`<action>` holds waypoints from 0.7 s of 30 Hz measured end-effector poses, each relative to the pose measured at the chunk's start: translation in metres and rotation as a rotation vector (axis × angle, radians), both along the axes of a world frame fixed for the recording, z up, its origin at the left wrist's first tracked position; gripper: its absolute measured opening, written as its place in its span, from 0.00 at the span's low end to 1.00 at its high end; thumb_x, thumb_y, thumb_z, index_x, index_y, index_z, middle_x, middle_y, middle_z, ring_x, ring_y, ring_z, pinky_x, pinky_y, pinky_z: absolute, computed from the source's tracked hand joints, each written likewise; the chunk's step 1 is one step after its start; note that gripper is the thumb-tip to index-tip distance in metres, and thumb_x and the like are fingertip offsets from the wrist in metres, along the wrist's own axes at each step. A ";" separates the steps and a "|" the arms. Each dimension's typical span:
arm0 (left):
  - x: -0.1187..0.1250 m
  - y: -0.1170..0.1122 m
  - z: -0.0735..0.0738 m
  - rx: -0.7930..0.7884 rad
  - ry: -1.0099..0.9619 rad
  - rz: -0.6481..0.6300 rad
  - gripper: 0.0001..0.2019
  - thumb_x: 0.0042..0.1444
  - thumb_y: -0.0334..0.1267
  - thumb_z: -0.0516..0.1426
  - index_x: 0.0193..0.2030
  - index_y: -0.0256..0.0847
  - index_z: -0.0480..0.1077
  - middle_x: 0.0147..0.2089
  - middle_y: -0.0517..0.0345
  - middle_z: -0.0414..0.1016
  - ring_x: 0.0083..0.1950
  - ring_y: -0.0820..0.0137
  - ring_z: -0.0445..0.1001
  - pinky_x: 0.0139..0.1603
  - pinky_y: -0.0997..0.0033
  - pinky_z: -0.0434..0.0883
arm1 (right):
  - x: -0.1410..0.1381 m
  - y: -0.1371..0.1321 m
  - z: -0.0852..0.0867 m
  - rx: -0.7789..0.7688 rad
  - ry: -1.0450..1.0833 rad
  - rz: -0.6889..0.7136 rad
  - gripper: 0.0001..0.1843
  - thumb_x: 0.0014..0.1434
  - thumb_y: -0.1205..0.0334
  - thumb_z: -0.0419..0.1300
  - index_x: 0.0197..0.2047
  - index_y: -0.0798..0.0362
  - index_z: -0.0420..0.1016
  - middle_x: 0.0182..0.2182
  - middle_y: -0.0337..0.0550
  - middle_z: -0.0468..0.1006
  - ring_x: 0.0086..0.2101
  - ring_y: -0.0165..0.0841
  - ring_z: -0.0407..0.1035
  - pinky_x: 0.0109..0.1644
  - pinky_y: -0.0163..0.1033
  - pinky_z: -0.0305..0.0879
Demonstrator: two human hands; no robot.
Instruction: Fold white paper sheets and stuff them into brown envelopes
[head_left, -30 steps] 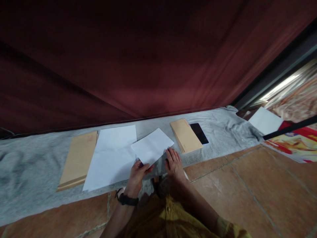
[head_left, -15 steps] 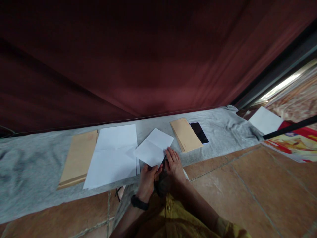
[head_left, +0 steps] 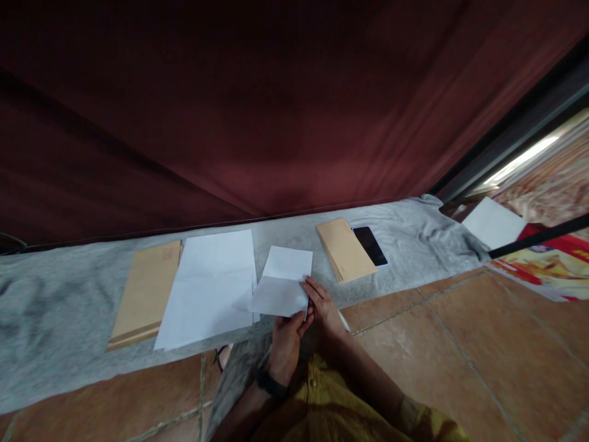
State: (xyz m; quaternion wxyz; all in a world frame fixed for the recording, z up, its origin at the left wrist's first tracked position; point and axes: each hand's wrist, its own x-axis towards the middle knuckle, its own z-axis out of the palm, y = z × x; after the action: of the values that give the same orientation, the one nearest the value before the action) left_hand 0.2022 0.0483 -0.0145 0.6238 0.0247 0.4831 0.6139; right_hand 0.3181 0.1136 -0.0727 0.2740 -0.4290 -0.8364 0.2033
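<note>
A folded white sheet (head_left: 283,282) is raised over the grey cloth (head_left: 59,307) in front of me. My left hand (head_left: 286,344) grips its near edge from below, fingers curled. At the sheet's right edge, my right hand (head_left: 322,304) pinches the paper with its fingertips. To the left, a stack of white paper (head_left: 209,288) lies flat on the cloth.
Brown envelopes lie at the left (head_left: 145,294) and at the right (head_left: 345,250) of the papers. A black phone (head_left: 369,245) rests beside the right pile. A white sheet (head_left: 492,224) and a colourful printed item (head_left: 547,264) sit far right. A dark red curtain (head_left: 276,110) hangs behind; tiled floor (head_left: 460,344) lies in front.
The folded sheet has swung from a slant to nearly square in front of me and shifted right. My left hand has moved right, under it, next to my right hand.
</note>
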 end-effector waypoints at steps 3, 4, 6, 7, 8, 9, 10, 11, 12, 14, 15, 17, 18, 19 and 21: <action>-0.004 -0.002 0.004 -0.026 -0.036 -0.042 0.17 0.42 0.32 0.69 0.41 0.40 0.75 0.41 0.54 0.83 0.40 0.65 0.82 0.49 0.61 0.79 | 0.003 0.003 0.003 0.003 -0.039 0.008 0.32 0.64 0.74 0.53 0.70 0.49 0.61 0.66 0.51 0.66 0.62 0.39 0.64 0.65 0.48 0.67; -0.007 -0.003 0.005 -0.038 -0.050 -0.056 0.17 0.43 0.32 0.69 0.41 0.39 0.75 0.41 0.54 0.83 0.40 0.65 0.82 0.49 0.62 0.79 | 0.004 0.005 0.004 0.013 -0.063 0.007 0.31 0.65 0.73 0.53 0.69 0.49 0.62 0.66 0.50 0.66 0.62 0.39 0.64 0.65 0.48 0.67; -0.013 -0.004 0.004 -0.078 -0.079 -0.075 0.15 0.45 0.33 0.69 0.40 0.39 0.74 0.40 0.52 0.83 0.41 0.63 0.82 0.47 0.61 0.79 | 0.005 0.008 0.006 0.034 -0.105 0.012 0.28 0.66 0.72 0.53 0.68 0.51 0.65 0.66 0.51 0.66 0.63 0.38 0.63 0.65 0.47 0.67; -0.017 -0.005 0.003 -0.105 -0.088 -0.073 0.14 0.47 0.34 0.68 0.40 0.39 0.73 0.39 0.52 0.83 0.41 0.62 0.83 0.46 0.61 0.80 | 0.005 0.009 0.006 0.040 -0.117 0.016 0.26 0.67 0.72 0.52 0.67 0.52 0.65 0.65 0.51 0.67 0.63 0.38 0.63 0.65 0.48 0.66; -0.020 -0.005 0.002 -0.128 -0.091 -0.066 0.13 0.48 0.35 0.68 0.40 0.39 0.73 0.38 0.51 0.83 0.41 0.62 0.83 0.45 0.61 0.80 | 0.005 0.010 0.007 0.043 -0.122 0.021 0.25 0.68 0.71 0.51 0.67 0.53 0.66 0.65 0.51 0.67 0.63 0.38 0.62 0.66 0.48 0.66; -0.023 -0.005 0.001 -0.144 -0.083 -0.058 0.12 0.49 0.36 0.67 0.40 0.40 0.72 0.38 0.51 0.82 0.40 0.62 0.83 0.43 0.61 0.80 | 0.005 0.011 0.007 0.045 -0.119 0.024 0.25 0.68 0.71 0.51 0.67 0.54 0.66 0.65 0.51 0.67 0.63 0.39 0.62 0.65 0.49 0.66; -0.026 -0.005 0.000 -0.152 -0.064 -0.053 0.13 0.49 0.37 0.67 0.40 0.40 0.72 0.38 0.51 0.82 0.40 0.62 0.83 0.42 0.62 0.80 | 0.005 0.011 0.006 0.048 -0.113 0.024 0.25 0.68 0.71 0.50 0.66 0.54 0.67 0.64 0.52 0.68 0.63 0.39 0.63 0.65 0.50 0.66; -0.027 -0.005 -0.001 -0.148 -0.034 -0.053 0.13 0.48 0.37 0.67 0.40 0.40 0.72 0.37 0.52 0.82 0.39 0.62 0.83 0.40 0.64 0.80 | 0.005 0.012 0.006 0.052 -0.108 0.024 0.25 0.68 0.71 0.49 0.66 0.54 0.67 0.64 0.52 0.69 0.63 0.39 0.63 0.65 0.51 0.66; -0.029 -0.004 -0.001 -0.135 0.005 -0.062 0.14 0.47 0.38 0.68 0.40 0.39 0.72 0.37 0.52 0.82 0.37 0.63 0.83 0.37 0.66 0.80 | 0.004 0.012 0.006 0.058 -0.104 0.029 0.25 0.68 0.71 0.49 0.66 0.54 0.67 0.64 0.52 0.69 0.62 0.39 0.63 0.66 0.52 0.65; -0.032 -0.002 -0.001 -0.115 0.110 -0.098 0.15 0.45 0.40 0.68 0.38 0.38 0.72 0.35 0.52 0.82 0.34 0.64 0.82 0.33 0.68 0.78 | 0.004 0.011 0.007 0.061 -0.104 0.047 0.25 0.67 0.72 0.49 0.65 0.55 0.68 0.63 0.51 0.70 0.62 0.39 0.64 0.67 0.52 0.63; -0.034 0.000 -0.001 -0.114 0.182 -0.124 0.16 0.45 0.42 0.67 0.38 0.37 0.72 0.34 0.52 0.82 0.32 0.65 0.81 0.31 0.69 0.77 | 0.005 0.011 0.008 0.054 -0.106 0.057 0.25 0.67 0.73 0.49 0.65 0.55 0.68 0.63 0.51 0.71 0.62 0.39 0.64 0.67 0.52 0.63; -0.039 0.006 0.001 -0.126 0.336 -0.183 0.16 0.47 0.44 0.65 0.39 0.38 0.71 0.32 0.53 0.81 0.30 0.66 0.80 0.30 0.69 0.76 | 0.006 0.011 0.011 0.034 -0.109 0.073 0.25 0.66 0.72 0.50 0.65 0.54 0.69 0.62 0.49 0.71 0.61 0.39 0.65 0.68 0.53 0.62; -0.043 0.009 0.002 -0.139 0.403 -0.213 0.15 0.47 0.44 0.64 0.39 0.38 0.70 0.31 0.54 0.81 0.28 0.66 0.80 0.29 0.69 0.76 | 0.007 0.011 0.012 0.028 -0.109 0.076 0.25 0.66 0.71 0.51 0.65 0.53 0.69 0.62 0.49 0.71 0.61 0.40 0.65 0.68 0.53 0.62; -0.048 0.012 0.004 -0.151 0.456 -0.246 0.14 0.48 0.43 0.63 0.39 0.38 0.70 0.29 0.55 0.80 0.26 0.66 0.79 0.28 0.69 0.75 | 0.008 0.011 0.014 0.028 -0.106 0.075 0.24 0.66 0.70 0.51 0.65 0.53 0.69 0.62 0.49 0.71 0.62 0.40 0.65 0.68 0.53 0.62; -0.061 0.020 0.006 -0.164 0.508 -0.305 0.12 0.48 0.42 0.62 0.37 0.38 0.70 0.25 0.57 0.78 0.23 0.67 0.77 0.25 0.69 0.73 | 0.009 0.011 0.016 0.044 -0.092 0.071 0.23 0.67 0.68 0.52 0.64 0.54 0.70 0.62 0.49 0.72 0.62 0.39 0.64 0.68 0.52 0.61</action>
State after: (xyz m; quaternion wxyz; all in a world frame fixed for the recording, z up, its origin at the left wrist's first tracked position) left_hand 0.1408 0.0683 -0.0082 0.5679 0.1993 0.6621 0.4465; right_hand 0.3275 0.1244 -0.0563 0.2373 -0.4021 -0.8670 0.1744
